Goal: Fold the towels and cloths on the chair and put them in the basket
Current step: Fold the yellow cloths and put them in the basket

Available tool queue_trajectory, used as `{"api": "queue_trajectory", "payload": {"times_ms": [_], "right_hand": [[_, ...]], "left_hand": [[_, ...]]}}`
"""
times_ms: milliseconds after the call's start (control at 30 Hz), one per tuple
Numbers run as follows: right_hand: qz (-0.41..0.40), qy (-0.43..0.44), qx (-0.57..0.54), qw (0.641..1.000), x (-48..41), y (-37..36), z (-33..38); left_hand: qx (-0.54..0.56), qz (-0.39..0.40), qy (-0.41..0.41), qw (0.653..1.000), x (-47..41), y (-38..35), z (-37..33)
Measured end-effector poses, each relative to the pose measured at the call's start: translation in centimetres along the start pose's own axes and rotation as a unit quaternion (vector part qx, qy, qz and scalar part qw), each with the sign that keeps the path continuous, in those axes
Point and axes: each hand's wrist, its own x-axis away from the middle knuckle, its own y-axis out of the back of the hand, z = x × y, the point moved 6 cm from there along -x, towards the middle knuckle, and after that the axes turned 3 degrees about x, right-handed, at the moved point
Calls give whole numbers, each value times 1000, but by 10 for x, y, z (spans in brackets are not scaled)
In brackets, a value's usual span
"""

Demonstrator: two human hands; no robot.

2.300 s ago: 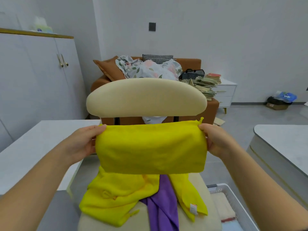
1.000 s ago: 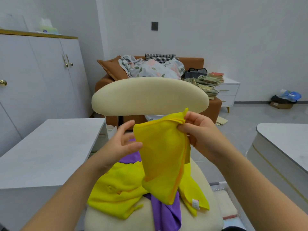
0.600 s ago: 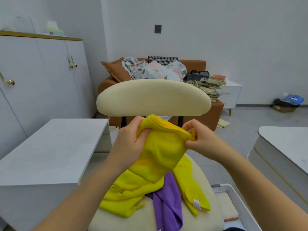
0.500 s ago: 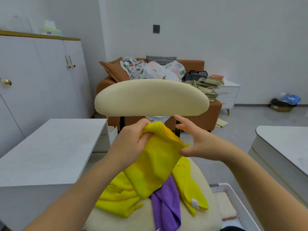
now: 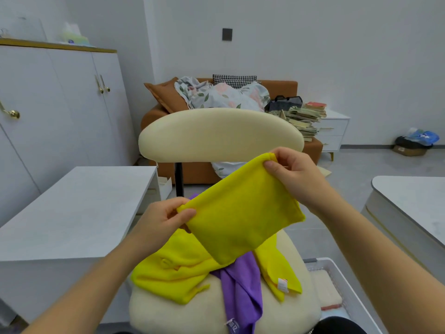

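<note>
A folded yellow cloth [image 5: 240,213] hangs tilted in the air above the cream chair [image 5: 216,136]. My left hand [image 5: 163,218] pinches its lower left corner. My right hand [image 5: 293,179] pinches its upper right corner in front of the backrest. On the chair seat lie a crumpled yellow towel [image 5: 178,268] and a purple cloth [image 5: 240,290]. The white mesh basket [image 5: 342,280] stands on the floor to the right of the chair, with a folded cream towel [image 5: 325,292] inside.
A white table [image 5: 72,208] stands at the left and another white table [image 5: 409,201] at the right. White cabinets [image 5: 48,112] line the left wall. Behind the chair is a brown sofa [image 5: 284,85] piled with bedding and books.
The yellow cloth was folded in half again, bunched between both hands, and is now stretched flat on a slant. My left hand moved down, my right hand stayed up.
</note>
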Motion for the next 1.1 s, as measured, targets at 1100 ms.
{"api": "queue_trajectory", "payload": {"times_ms": [1100], "right_hand": [[4,-95,-77,992,9,1,-17]], "left_hand": [[77,-170,100,977,-6,17,-4]]}}
